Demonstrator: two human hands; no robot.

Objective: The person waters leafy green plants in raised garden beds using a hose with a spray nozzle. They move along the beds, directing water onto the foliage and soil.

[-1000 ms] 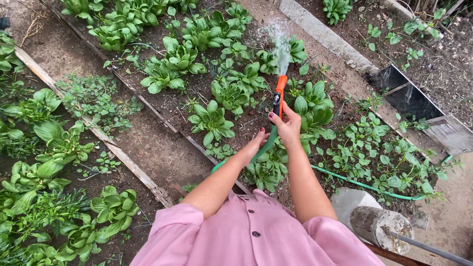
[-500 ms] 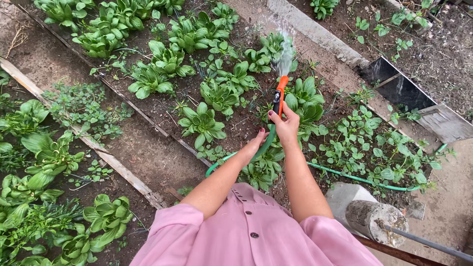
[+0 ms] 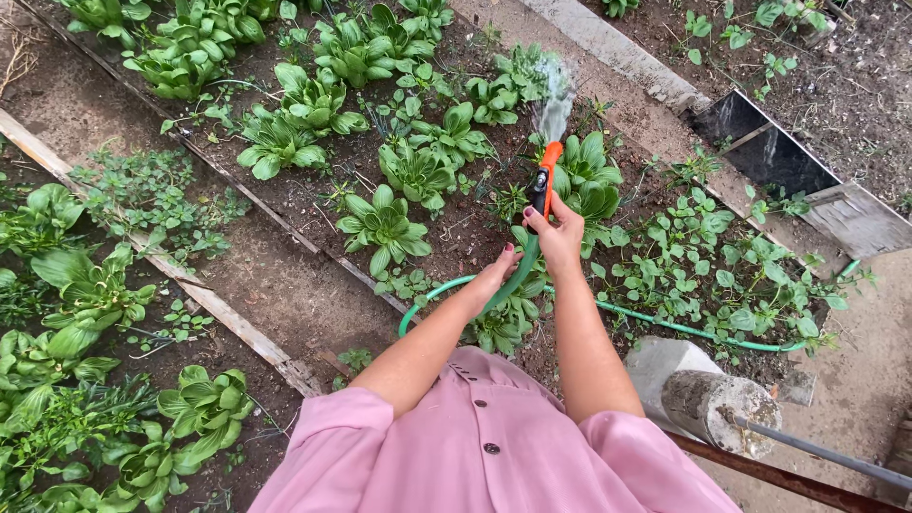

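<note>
Your right hand point(image 3: 559, 236) is wrapped around the orange spray nozzle point(image 3: 544, 180); your left hand point(image 3: 498, 273) cups the green hose point(image 3: 513, 275) just behind it. Water spray point(image 3: 554, 100) lands on leafy greens point(image 3: 418, 171) in the soil bed point(image 3: 285, 209). A concrete post point(image 3: 717, 408) stands lower right.

Dark garden soil point(image 3: 285, 285) bears rows of leafy green plants point(image 3: 385, 223), split by wooden boards point(image 3: 228, 318). A green hose point(image 3: 665, 325) snakes across it near a concrete block point(image 3: 665, 366).
</note>
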